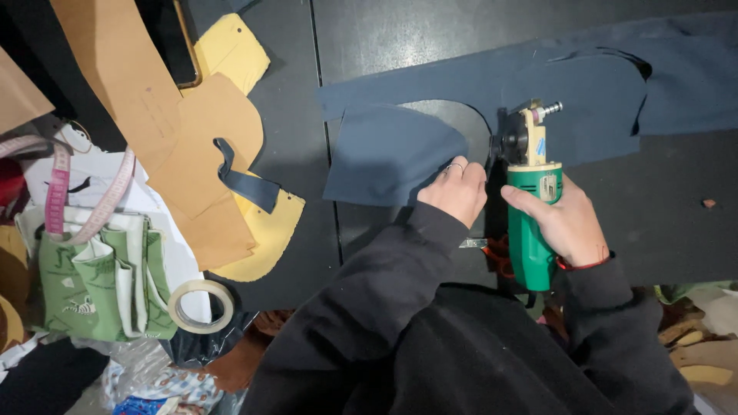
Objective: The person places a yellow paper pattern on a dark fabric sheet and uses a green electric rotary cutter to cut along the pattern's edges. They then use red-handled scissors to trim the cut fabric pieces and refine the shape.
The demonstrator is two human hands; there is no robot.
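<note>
We look down on a dark table (384,38) strewn at its left edge with brown and yellow paper patterns (204,131), a roll of tape (201,306), a pink measuring tape (58,188) and a green cloth pouch (92,280). Across the middle lies a long spread of navy cloth (584,100), already parted along curved lines, with one loose piece (388,154) folded toward us.

Our right hand (565,223) is wrapped firmly round the green barrel of a small electric cutter (532,207), whose blade end sits at the cloth's cut edge, just ahead of the hand. Our left hand (457,192) is closed, its fingers pinching the edge of the loose piece right beside the blade.

We judge the cloth to be light, limp and prone to sliding or bunching on the smooth table, so it is best held flat and close to the cut line. The cutter looks dense and rigid; its barrel is the natural place to hold, and the cloth lies directly in front of that grip.
</note>
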